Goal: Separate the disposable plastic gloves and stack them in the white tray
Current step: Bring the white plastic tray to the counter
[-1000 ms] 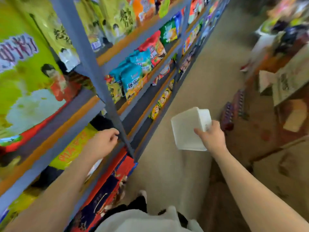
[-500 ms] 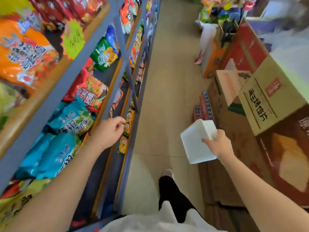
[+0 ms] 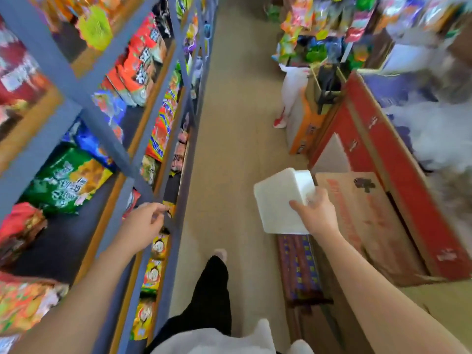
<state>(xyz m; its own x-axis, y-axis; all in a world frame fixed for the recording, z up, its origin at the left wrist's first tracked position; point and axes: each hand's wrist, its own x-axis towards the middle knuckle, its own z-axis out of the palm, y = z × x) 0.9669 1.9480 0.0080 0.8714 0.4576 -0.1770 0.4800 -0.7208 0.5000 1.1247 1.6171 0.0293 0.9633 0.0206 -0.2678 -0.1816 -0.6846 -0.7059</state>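
Observation:
My right hand [image 3: 316,213] grips the white tray [image 3: 278,200] by its near right corner and holds it in the air over the aisle, tilted with its underside toward me. A pile of thin clear plastic, probably the disposable gloves [image 3: 439,134], lies blurred on top of the boxes at the right. My left hand [image 3: 145,223] hangs beside the blue shelf upright, fingers loosely curled with nothing in them.
A blue metal shelf rack [image 3: 107,129] full of snack bags lines the left side. Cardboard boxes [image 3: 370,208] and a red carton [image 3: 383,139] are stacked along the right. A beige floor aisle [image 3: 229,123] runs between them. My own leg [image 3: 212,290] steps forward.
I have walked forward along the aisle. The shelf slid back on the left and the boxes came nearer on the right. Both hands keep their poses, the tray still held.

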